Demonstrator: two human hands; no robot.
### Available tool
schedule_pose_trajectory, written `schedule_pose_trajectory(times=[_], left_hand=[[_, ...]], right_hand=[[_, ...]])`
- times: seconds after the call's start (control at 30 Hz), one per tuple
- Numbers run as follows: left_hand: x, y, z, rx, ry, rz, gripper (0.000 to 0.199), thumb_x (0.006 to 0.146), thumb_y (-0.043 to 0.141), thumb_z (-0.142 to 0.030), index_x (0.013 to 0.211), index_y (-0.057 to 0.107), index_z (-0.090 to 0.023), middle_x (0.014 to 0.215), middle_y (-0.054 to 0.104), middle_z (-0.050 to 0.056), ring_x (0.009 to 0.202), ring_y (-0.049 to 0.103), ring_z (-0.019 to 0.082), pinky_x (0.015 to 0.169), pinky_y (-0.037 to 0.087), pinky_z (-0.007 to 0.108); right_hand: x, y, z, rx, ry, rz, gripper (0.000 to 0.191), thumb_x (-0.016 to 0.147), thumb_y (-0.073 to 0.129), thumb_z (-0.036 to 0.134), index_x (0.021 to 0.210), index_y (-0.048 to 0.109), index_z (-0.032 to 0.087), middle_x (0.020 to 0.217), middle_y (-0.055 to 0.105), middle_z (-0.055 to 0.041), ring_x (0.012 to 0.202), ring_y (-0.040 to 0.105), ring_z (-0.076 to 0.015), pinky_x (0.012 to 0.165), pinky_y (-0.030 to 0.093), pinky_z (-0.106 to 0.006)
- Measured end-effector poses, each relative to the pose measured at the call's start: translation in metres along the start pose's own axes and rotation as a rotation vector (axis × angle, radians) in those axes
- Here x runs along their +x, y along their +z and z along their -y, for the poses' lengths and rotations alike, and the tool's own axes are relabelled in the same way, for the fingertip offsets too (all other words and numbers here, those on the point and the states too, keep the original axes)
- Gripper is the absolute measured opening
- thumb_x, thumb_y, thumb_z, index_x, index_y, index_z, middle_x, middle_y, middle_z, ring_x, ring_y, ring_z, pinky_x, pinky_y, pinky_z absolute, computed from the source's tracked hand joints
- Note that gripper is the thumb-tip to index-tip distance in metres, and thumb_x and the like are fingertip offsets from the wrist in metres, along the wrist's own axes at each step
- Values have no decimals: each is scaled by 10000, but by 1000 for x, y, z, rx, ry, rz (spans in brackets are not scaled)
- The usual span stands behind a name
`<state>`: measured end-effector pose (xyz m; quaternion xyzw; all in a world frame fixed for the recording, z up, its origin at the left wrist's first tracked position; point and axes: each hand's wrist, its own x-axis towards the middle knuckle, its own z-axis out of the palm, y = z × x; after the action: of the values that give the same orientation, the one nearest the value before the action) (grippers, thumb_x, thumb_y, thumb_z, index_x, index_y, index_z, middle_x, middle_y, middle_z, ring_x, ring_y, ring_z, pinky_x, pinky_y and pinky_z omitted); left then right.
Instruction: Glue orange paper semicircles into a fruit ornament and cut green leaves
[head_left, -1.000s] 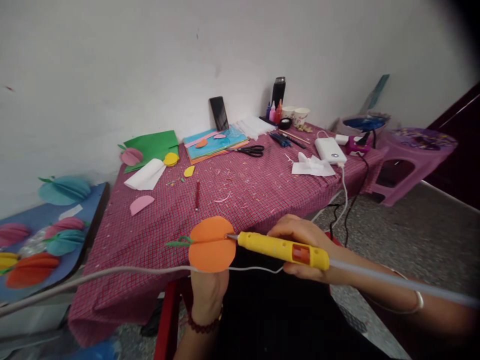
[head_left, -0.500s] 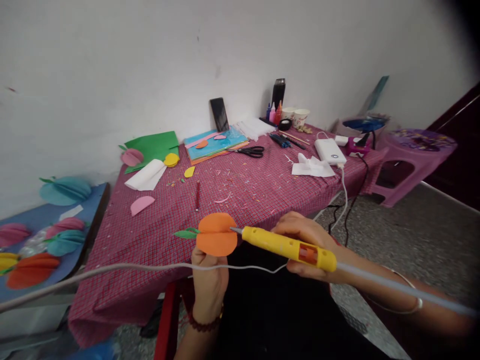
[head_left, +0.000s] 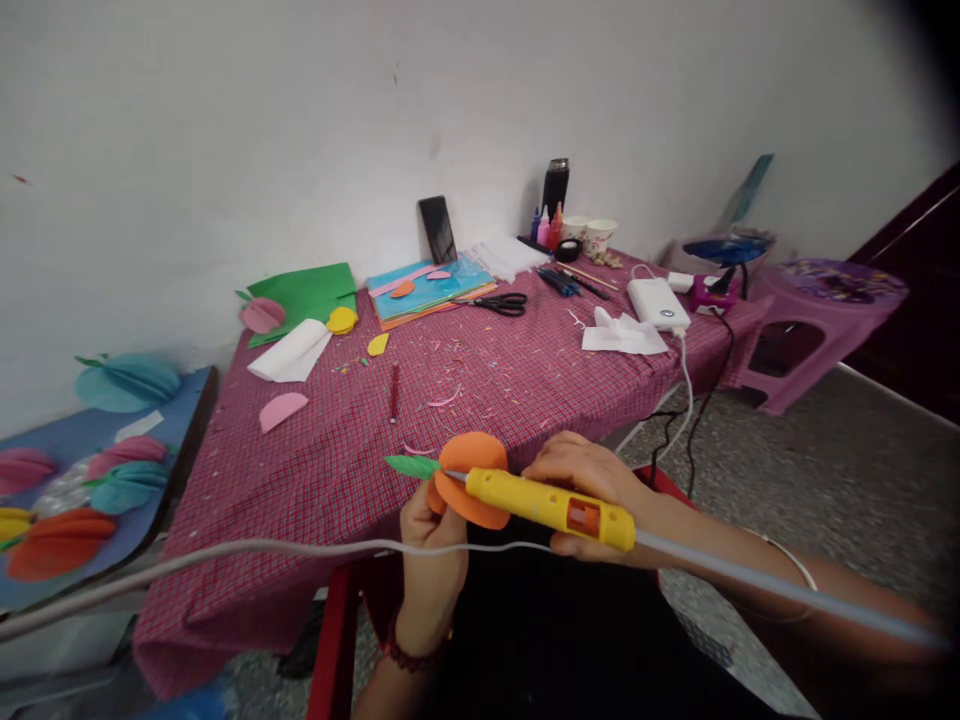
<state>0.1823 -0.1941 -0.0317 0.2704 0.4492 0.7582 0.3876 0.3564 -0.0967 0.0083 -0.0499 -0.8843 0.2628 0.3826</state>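
Note:
An orange folded-paper fruit (head_left: pixel 480 453) with a green paper leaf (head_left: pixel 412 466) is held from below in my left hand (head_left: pixel 435 530), its fingers closed at the fruit's underside. My right hand (head_left: pixel 592 480) is wrapped round a yellow glue gun (head_left: pixel 532 500), partly hidden behind it. The gun's metal nozzle lies over the fold of the fruit, close to the leaf's base; whether it touches the paper I cannot tell. A clear glue stick (head_left: pixel 712 566) runs out of the gun's rear across my right forearm. A pale cord (head_left: pixel 285 546) passes in front of my left wrist.
On the checked tablecloth (head_left: pixel 345 430) lie a pencil (head_left: pixel 394 393), scissors (head_left: pixel 502 303), coloured paper sheets (head_left: pixel 390 318), a tissue (head_left: pixel 622 332) and paper scraps. A white power bank (head_left: pixel 658 303) is at right. Finished paper fruits (head_left: pixel 127 382) rest on a blue board at left.
The paper fruit has shifted right and tilted in my left hand. The nozzle has moved left, from the fruit's right edge along the fold toward the leaf end.

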Motion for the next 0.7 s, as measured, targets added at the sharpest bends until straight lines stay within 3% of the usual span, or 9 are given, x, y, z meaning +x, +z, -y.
schedule_pose_trajectory(times=[0.3, 0.43, 0.7], left_hand=[[-7, 7, -3, -280, -92, 66, 223, 565, 884, -299, 689, 723, -206, 670, 702, -30, 576, 618, 89, 607, 541, 181], [-10, 9, -4, -349, -116, 42, 264, 530, 902, -301, 723, 738, -227, 697, 719, -32, 606, 640, 95, 613, 546, 171], [-8, 10, 1, -257, -89, 5, 224, 563, 883, -306, 666, 706, -214, 607, 648, -40, 546, 576, 83, 604, 530, 191]], right_hand=[[2, 0, -2, -19, 7, 22, 511, 885, 473, 648, 1076, 568, 184, 839, 676, -41, 736, 607, -169, 711, 431, -340], [1, 3, -8, -78, -34, -12, 471, 840, 568, 606, 1066, 569, 192, 802, 678, -16, 695, 610, -155, 736, 429, -338], [1, 3, -9, -241, -69, -13, 462, 866, 515, 602, 1051, 579, 184, 774, 692, -15, 680, 622, -159, 745, 416, -340]])
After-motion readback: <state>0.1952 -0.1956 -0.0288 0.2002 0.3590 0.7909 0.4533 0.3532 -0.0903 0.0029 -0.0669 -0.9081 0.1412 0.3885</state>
